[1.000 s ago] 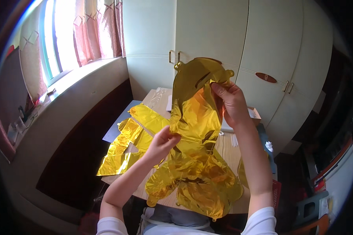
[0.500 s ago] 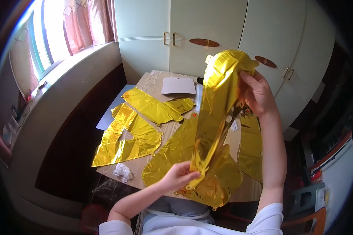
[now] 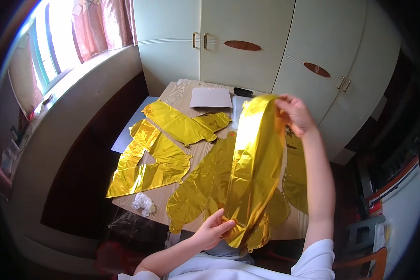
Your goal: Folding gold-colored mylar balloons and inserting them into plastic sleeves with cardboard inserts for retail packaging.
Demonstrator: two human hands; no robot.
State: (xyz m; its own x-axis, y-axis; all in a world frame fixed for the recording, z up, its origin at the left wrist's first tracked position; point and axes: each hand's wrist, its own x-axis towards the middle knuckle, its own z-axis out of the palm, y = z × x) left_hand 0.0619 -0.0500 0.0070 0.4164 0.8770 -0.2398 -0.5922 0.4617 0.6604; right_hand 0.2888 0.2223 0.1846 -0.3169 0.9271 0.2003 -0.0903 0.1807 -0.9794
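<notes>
A flat, uninflated gold foil balloon (image 3: 256, 158) hangs stretched between my two hands above the near part of the table. My left hand (image 3: 214, 229) pinches its lower end near the table's front edge. Higher up and farther off, my right hand (image 3: 295, 114) grips the top end. Beneath it lies another large gold foil balloon (image 3: 198, 184), partly covered. Farther left rest a triangular gold foil balloon (image 3: 165, 161) with an opening in its middle and a gold foil balloon with a side arm (image 3: 179, 123). One more gold foil balloon (image 3: 295, 179) shows behind my right forearm.
The wooden table (image 3: 191, 88) carries a pale flat box (image 3: 211, 98) and a black object (image 3: 242, 92) at the back. A crumpled white tissue (image 3: 143, 204) sits at its front left. Behind stands a cream cupboard (image 3: 247, 23); at right is a grey-green stool (image 3: 361, 232).
The held balloon has turned its broad face toward me and spread wider. My right hand has come down, while my left hand has dropped slightly and shifted a little left.
</notes>
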